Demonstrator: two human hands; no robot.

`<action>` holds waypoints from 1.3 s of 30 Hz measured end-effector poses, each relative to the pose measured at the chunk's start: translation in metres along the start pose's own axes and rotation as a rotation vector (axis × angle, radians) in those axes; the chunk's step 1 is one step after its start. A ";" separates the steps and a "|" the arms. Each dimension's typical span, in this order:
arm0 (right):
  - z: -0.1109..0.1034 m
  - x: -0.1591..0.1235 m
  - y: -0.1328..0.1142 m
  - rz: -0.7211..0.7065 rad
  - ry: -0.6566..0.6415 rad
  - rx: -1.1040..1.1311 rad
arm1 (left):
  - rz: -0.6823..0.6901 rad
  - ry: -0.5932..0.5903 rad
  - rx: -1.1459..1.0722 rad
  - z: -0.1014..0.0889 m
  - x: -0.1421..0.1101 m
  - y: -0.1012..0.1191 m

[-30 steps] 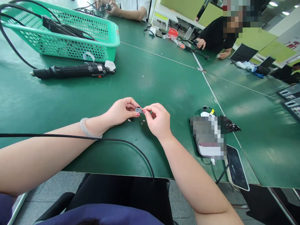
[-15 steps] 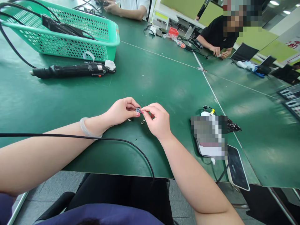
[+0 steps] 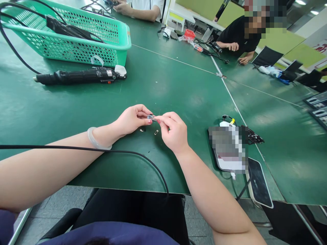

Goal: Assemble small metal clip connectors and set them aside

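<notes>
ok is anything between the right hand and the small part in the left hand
Nothing visible: the right hand has its fingertips at the edge of the small part, which the left hand holds; contact is too small to tell. The black cable crosses nearer the body, not between them.

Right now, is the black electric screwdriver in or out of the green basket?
Out: the electric screwdriver lies on the tabletop, beside the near side of the basket.

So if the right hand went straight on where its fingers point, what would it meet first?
Probably the small part held in the left hand. The right hand looks to be touching it or very close, though depth is hard to judge.
</notes>
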State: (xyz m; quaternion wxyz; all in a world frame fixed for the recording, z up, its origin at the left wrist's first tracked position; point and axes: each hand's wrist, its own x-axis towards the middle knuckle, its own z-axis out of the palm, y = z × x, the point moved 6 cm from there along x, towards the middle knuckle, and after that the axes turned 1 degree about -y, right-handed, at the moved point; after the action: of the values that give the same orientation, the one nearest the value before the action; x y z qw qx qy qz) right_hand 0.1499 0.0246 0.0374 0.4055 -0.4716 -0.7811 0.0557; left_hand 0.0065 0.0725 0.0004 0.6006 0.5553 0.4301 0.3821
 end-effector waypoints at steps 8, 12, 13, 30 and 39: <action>0.034 -0.007 -0.012 -0.021 -0.289 -0.049 | -0.030 0.190 -0.232 -0.014 0.004 -0.007; 0.052 -0.009 -0.015 -0.028 -0.391 -0.135 | -0.024 0.181 -0.199 -0.013 0.003 -0.006; 0.053 -0.009 -0.016 -0.036 -0.398 -0.149 | -0.024 0.182 -0.189 -0.013 0.003 -0.006; 0.012 0.005 0.011 0.281 0.048 0.270 | 0.020 -0.029 0.034 0.001 0.001 0.000; 0.009 0.003 0.009 0.257 0.054 0.262 | 0.008 -0.040 -0.028 0.001 0.000 0.000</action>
State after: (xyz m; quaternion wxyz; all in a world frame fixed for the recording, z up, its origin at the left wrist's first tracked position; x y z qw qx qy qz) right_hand 0.1496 0.0346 0.0286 0.4736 -0.5120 -0.6894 0.1957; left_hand 0.0076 0.0723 0.0003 0.6153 0.5561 0.4105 0.3791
